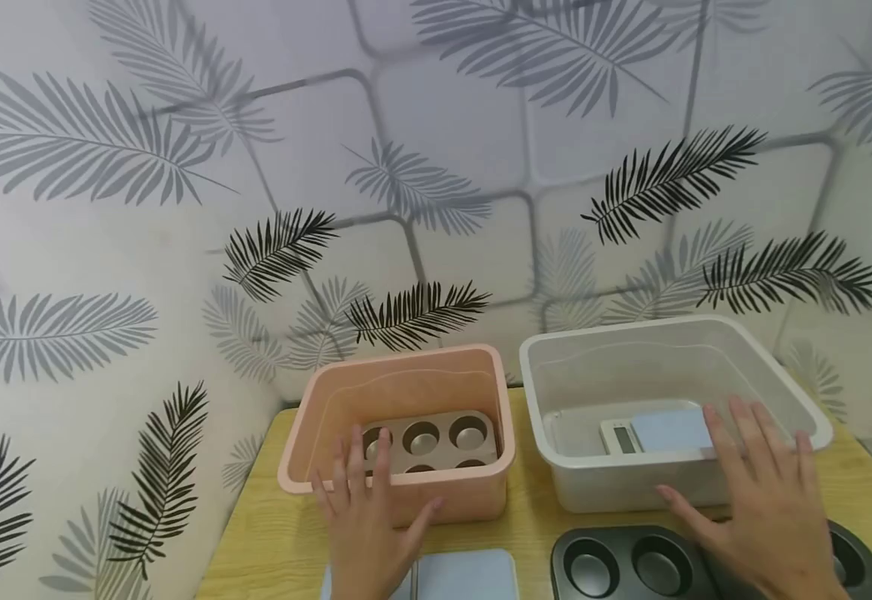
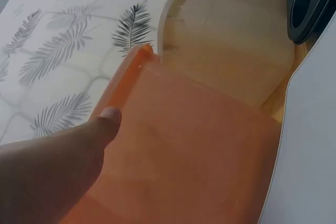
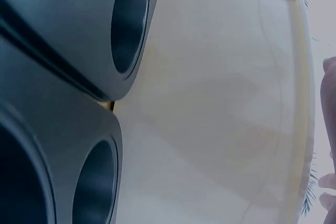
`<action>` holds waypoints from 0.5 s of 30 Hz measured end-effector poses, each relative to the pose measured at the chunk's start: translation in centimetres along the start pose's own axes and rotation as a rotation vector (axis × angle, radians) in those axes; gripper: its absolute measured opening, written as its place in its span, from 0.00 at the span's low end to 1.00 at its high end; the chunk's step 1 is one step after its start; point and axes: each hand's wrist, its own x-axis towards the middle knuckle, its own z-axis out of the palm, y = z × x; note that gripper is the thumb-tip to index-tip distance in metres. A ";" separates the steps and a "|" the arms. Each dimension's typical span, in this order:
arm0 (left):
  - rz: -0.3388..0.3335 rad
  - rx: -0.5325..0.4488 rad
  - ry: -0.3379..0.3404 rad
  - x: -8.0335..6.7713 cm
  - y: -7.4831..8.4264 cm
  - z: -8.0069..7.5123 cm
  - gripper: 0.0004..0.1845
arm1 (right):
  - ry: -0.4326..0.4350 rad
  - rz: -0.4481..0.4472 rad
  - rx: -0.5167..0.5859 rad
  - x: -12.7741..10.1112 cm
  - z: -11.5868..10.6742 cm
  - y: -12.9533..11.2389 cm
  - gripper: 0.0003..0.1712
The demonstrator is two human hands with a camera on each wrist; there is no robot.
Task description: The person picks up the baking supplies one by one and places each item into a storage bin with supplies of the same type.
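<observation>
With fingers spread, my left hand [image 1: 368, 521] is over the front rim of a pink-orange plastic bin [image 1: 451, 500]. In the left wrist view its thumb [image 2: 110, 121] appears beside that bin's rim; contact is unclear. A bronze muffin pan [image 1: 443, 437] lies inside. On the right, my right hand [image 1: 774, 508] is spread near the front wall of a white plastic bin [image 1: 616, 485], holding nothing. That bin contains a small device with a display [image 1: 620, 437] and a light-blue flat item [image 1: 672, 430]. Only part of the right hand shows in the right wrist view.
Dark muffin pans [image 1: 627, 562] sit before the white bin, partly under the right hand. A light-blue flat item [image 1: 469, 575] lies before the pink-orange bin, cut off by the frame. The wooden tabletop [image 1: 256, 533] meets a leaf-patterned wall covering [image 1: 443, 250] behind the bins.
</observation>
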 end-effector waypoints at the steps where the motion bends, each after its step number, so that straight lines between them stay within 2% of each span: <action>1: 0.000 0.005 0.011 0.0 -0.3 0.0 0.59 | 0.002 0.004 -0.004 0.0 -0.1 0.2 0.63; 7: -0.037 0.051 0.085 0.1 -2.9 -0.5 0.57 | -0.011 0.073 -0.006 -0.6 -0.8 1.2 0.64; 15: -0.128 0.038 0.125 -0.7 -5.1 -0.3 0.56 | -0.048 0.187 -0.011 -1.9 -1.0 1.6 0.65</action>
